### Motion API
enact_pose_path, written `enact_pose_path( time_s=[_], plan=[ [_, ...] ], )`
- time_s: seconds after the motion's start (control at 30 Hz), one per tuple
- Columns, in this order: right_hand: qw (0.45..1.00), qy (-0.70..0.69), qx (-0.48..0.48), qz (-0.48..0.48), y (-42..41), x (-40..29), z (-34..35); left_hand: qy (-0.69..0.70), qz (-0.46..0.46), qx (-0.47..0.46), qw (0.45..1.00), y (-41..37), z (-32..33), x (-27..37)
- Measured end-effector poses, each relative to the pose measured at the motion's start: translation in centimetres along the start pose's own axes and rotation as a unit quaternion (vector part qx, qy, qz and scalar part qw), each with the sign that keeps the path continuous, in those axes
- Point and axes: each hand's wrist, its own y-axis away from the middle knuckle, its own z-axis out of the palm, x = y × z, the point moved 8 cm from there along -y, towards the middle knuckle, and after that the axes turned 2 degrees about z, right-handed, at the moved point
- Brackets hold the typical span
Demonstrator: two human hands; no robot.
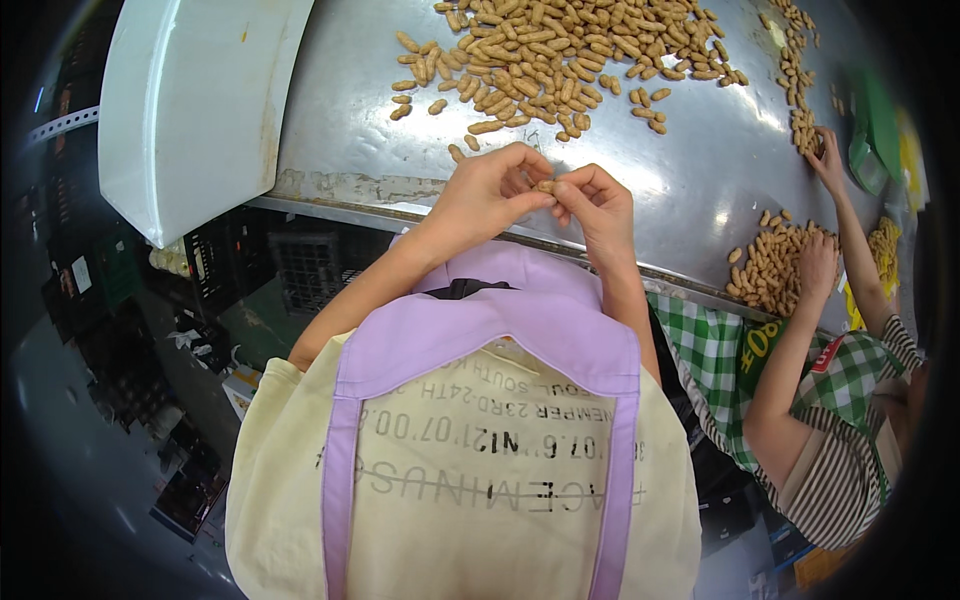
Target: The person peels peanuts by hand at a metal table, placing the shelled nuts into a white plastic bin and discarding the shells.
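Observation:
Between my two hands, just above the near edge of a metal table (352,142), is a peanut in its shell (545,186). My left hand (495,184) pinches one end of it between thumb and fingers. The thumb and forefinger of my right hand (600,206) grip its other end. Whether the shell is cracked cannot be seen at this size. Beyond my hands a large heap of unshelled peanuts (532,56) spreads over the metal top, with a few loose ones close to my left hand.
At the right, a co-worker's hands (817,262) touch a smaller peanut pile (772,262) and a line of peanuts (795,75). A green plastic scoop-like object (874,142) lies past them. A white panel (202,97) stands at the left. Black plastic crates (304,262) sit below the table.

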Motion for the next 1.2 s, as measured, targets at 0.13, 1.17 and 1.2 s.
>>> enact_pose_path(
  time_s=[0.13,1.17,1.2],
  plan=[
    [1.000,-0.015,0.005,-0.003,-0.2,0.3,-0.3,-0.025,0.066,0.033,0.997,0.3,0.0,0.7],
    [0.813,0.563,0.061,-0.135,-2.7,2.2,0.2,0.296,-0.122,0.074,0.945,-0.5,-1.5,-7.5],
    [0.838,0.526,0.050,-0.138,-2.7,2.0,0.2,0.253,-0.124,0.079,0.956,-0.5,-1.5,-7.2]
  ],
)
